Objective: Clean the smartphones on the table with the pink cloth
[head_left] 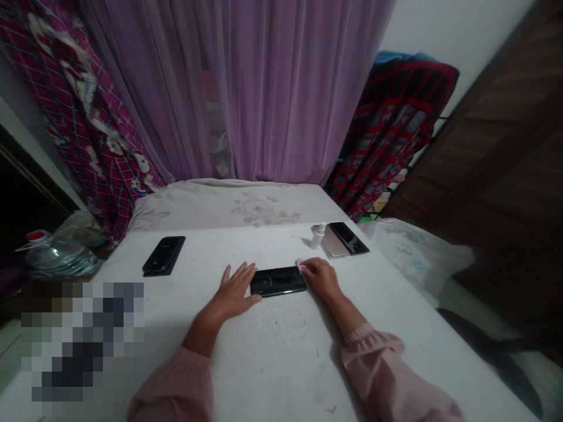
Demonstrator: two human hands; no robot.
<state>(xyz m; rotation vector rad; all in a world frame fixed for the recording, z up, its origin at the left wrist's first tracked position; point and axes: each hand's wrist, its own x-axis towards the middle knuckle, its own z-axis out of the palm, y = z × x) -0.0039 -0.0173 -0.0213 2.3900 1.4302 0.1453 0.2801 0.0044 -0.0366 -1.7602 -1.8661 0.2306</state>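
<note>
my left hand (235,292), thumb and fingers apart, touches the left end of the black phone (280,281), which lies on the white table (391,310); my right hand (322,279) pinches a pink cloth (300,264) at the phone's right end.

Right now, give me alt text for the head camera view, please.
The left hand touches one end of a dark phone on a white table while the right hand pinches a pink scrap at the other. A small white bottle stands beyond, near a pinkish device.
</note>
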